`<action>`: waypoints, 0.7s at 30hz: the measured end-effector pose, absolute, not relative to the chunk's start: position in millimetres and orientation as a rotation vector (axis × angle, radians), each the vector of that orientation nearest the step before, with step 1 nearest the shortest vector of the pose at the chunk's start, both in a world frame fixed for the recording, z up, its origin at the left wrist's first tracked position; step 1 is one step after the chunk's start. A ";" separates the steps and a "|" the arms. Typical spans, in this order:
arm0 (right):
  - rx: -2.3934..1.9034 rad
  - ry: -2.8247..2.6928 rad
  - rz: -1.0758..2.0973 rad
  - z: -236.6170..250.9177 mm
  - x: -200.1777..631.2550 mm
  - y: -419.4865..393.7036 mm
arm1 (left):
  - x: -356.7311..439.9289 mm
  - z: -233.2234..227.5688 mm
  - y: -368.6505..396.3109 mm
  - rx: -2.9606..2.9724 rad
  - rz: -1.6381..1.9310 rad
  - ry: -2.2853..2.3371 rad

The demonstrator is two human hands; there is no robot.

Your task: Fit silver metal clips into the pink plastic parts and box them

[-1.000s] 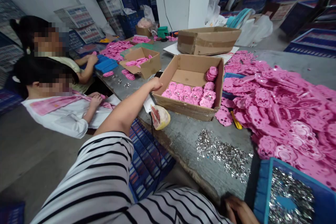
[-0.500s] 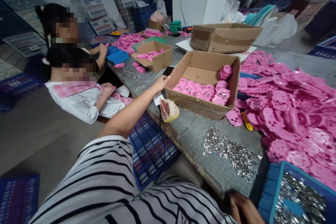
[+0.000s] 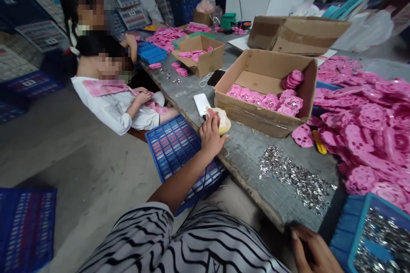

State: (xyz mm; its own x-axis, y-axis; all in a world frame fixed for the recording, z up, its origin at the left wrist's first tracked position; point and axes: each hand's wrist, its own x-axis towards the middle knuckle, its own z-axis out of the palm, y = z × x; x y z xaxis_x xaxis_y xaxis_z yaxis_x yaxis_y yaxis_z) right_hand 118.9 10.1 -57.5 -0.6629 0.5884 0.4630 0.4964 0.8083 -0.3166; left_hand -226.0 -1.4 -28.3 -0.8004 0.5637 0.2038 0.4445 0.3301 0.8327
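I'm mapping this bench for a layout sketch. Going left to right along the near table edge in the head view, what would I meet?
Left hand on a yellowish bundle → open cardboard box of pink parts → heap of small silver pieces → yellow-handled tool → blue tray of silver pieces.

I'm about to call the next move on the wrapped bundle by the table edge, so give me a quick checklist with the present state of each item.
1. Left hand on the wrapped bundle: ok, fingers rest against it.
2. Firm grip on the bundle: cannot tell, the hand covers its near side.
3. Bundle supported: ok, it sits on the table close to the edge.
4. White phone clear of the hand: ok, it lies just beyond the bundle, apart from the fingers.
5. Right hand free: cannot tell, it is at the table edge beside the blue tray.
6. Cardboard box open: ok, pink parts inside.
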 end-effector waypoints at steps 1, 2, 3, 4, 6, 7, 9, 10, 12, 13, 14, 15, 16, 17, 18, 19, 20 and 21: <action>-0.793 -2.431 0.205 -56.5 118.0 9.2 | -223.7 -28.2 -2.1 0.902 1.536 2.439; -0.779 -2.414 0.190 -55.5 117.1 8.4 | -220.1 -28.4 -4.5 0.855 1.597 2.418; -0.762 -2.401 0.176 -54.7 116.4 7.7 | -214.9 -28.8 -8.2 0.794 1.669 2.394; -0.753 -2.390 0.165 -54.2 115.8 7.2 | -208.5 -29.2 -12.5 0.718 1.757 2.351; -0.737 -2.381 0.147 -54.2 115.2 6.7 | -194.6 -28.7 -20.2 0.448 1.970 2.149; -0.732 -2.383 0.145 -54.7 115.1 6.8 | -188.6 -27.5 -22.3 0.246 2.058 1.984; -0.713 -2.381 0.142 -56.5 115.0 7.3 | -182.4 -23.4 -21.0 -0.124 2.110 1.645; -0.703 -2.372 0.140 -57.5 114.9 7.6 | -182.8 -20.5 -17.4 -0.254 2.093 1.520; -0.674 -2.349 0.133 -59.1 114.6 8.1 | -189.3 -13.5 -6.0 -0.389 2.048 1.404; -0.654 -2.339 0.127 -59.5 114.5 8.2 | -194.3 -9.7 0.5 -0.429 2.036 1.385; -0.636 -2.323 0.125 -59.5 114.4 8.2 | -199.4 -5.9 6.9 -0.475 2.035 1.361; -0.620 -2.313 0.130 -59.3 114.4 8.0 | -204.0 -2.2 12.6 -0.522 2.036 1.341; -0.606 -2.306 0.141 -59.0 114.5 7.6 | -207.5 1.0 17.4 -0.563 2.037 1.327; -0.599 -2.299 0.157 -58.5 114.9 7.3 | -209.8 3.7 21.2 -0.596 2.038 1.318; -0.597 -2.292 0.177 -58.1 115.4 6.9 | -211.0 5.9 24.1 -0.623 2.035 1.314; -0.601 -2.288 0.199 -57.9 116.1 6.5 | -211.3 7.5 26.3 -0.643 2.028 1.311; -0.612 -2.286 0.222 -58.1 117.0 6.3 | -211.1 8.6 28.0 -0.655 2.020 1.310; -0.627 -2.288 0.246 -58.5 117.9 6.2 | -210.8 9.4 29.6 -0.660 2.011 1.308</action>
